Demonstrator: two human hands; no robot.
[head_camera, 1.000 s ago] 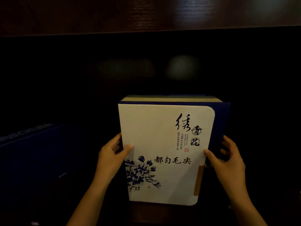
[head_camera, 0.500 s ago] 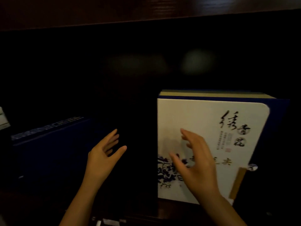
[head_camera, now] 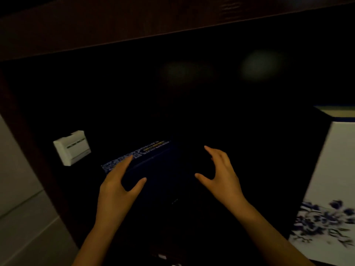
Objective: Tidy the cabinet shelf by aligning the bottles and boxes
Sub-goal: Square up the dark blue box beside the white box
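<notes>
A dark blue box [head_camera: 153, 166] stands in the dim cabinet at centre, with a patterned strip along its top edge. My left hand [head_camera: 121, 183] lies against its left front corner, fingers spread and thumb out. My right hand [head_camera: 219, 173] hovers open by its right side; the dark hides whether it touches. A white box with blue flowers [head_camera: 326, 189] stands at the far right, apart from both hands. A small white box [head_camera: 72, 147] sits at the back left.
A dark wooden shelf board [head_camera: 134, 22] runs overhead. The cabinet's left side panel [head_camera: 25, 131] is next to a pale wall [head_camera: 19, 217]. The back of the cabinet is too dark to make out.
Both hands let go of the white flowered box and moved left to the dark blue box. My view swung left, so the white box now sits at the right edge.
</notes>
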